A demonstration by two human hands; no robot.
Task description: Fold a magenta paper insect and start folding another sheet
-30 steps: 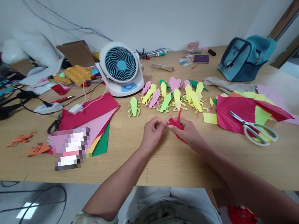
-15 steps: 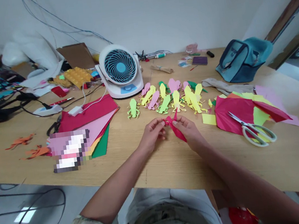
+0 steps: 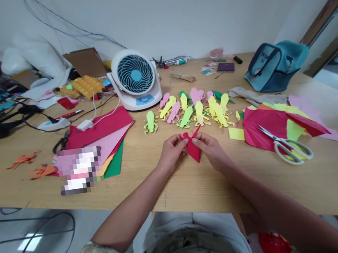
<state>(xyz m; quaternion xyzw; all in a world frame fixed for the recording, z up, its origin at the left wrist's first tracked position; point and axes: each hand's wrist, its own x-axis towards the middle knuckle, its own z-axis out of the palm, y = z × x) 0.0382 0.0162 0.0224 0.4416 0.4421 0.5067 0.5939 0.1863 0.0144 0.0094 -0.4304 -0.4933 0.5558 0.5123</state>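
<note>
Between my two hands is a small folded red paper figure, its broad pointed end toward me and a thin strip sticking up at the far right. My left hand pinches its left side between thumb and fingers. On the other side, my right hand pinches it close to the strip. Just beyond my hands lie several folded paper insects with legs, among them a light green one, a yellow one and a pink one.
White-handled scissors rest on crumpled red paper at the right. A fan stands behind, with a blue bag at the back right. Coloured sheets, a blurred-out flat object and orange paper figures lie left.
The red paper figure has turned so its broad end points more straight toward me, and it has shifted slightly left. Both hands still pinch it.
</note>
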